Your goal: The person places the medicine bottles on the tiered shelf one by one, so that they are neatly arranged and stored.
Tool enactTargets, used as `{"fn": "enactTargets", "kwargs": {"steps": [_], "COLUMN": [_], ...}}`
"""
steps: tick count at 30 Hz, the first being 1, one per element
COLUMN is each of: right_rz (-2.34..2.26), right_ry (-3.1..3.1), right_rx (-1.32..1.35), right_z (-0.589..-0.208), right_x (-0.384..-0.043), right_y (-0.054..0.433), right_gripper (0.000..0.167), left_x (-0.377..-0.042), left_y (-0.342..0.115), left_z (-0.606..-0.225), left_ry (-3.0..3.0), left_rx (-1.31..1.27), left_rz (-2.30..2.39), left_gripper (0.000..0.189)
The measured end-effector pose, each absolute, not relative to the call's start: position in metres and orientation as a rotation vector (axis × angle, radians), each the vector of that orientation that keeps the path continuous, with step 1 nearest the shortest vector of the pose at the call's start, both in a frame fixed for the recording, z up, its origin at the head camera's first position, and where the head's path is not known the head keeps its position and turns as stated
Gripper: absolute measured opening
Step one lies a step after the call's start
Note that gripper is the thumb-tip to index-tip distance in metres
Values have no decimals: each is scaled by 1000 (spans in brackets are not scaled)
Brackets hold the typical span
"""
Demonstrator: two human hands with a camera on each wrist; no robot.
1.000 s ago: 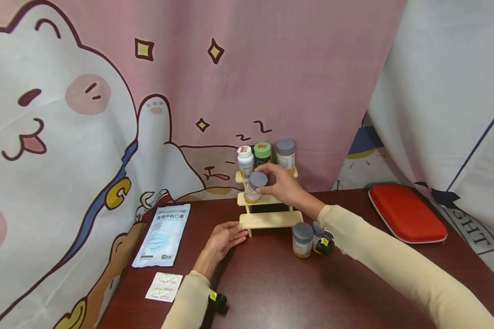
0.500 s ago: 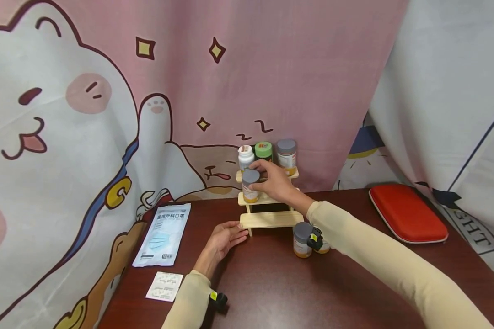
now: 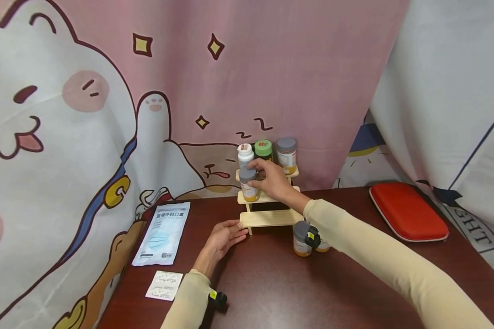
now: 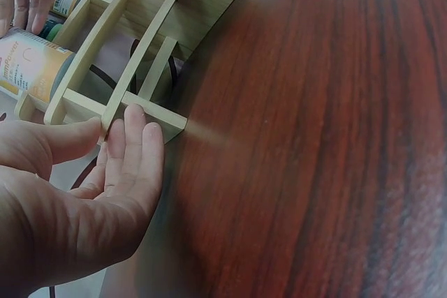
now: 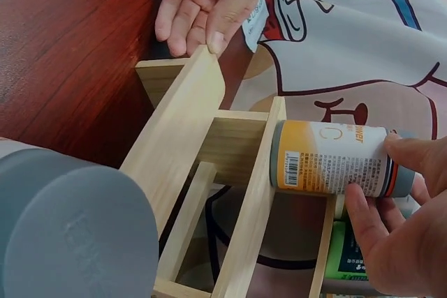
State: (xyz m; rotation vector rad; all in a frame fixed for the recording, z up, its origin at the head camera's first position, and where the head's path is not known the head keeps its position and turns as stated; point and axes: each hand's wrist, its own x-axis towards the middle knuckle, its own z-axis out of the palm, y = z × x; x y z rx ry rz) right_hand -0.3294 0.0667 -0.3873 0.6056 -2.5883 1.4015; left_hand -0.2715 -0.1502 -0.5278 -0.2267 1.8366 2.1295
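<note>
My right hand holds a grey-lidded supplement jar near its lid, thumb on one side and fingers on the other. The jar stands upright at the left end of the middle step of a small wooden tiered rack; in the right wrist view its base meets the board. My left hand pinches the left end of the rack's lowest step between thumb and fingers. On the top step are a white bottle, a green-capped bottle and another grey-lidded jar.
Two more grey-lidded jars stand on the table by the rack's right front; the nearer jar partly shows, the other sits behind my right wrist. A mask packet and a blister pack lie left, a red case right.
My right hand has moved the jar slightly left, from a tilt to upright at the middle step's left end. The left hand has stayed on the rack.
</note>
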Motion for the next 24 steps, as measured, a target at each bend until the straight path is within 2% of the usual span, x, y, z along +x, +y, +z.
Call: {"fn": "enactTargets", "kwargs": {"steps": [9,18,24], "right_rz": [1318,1374,1390], "right_ry": [-2568,-2612,-2634], "right_rx": [618,739,756], "right_z": [-389,-384,-382], "right_x": [-321,-314,-302], "right_y": [66,83,99], "right_gripper": [47,59,62], "left_x": [-270,-272,-271], "left_y": [-149,-149,-148], "left_z": [-526,-524,-525], "left_ry": [1839,1858,1853], "left_rx": [-218,-236,-244], "left_rz": [2137,2132,2134], "left_gripper": [39,37,38]}}
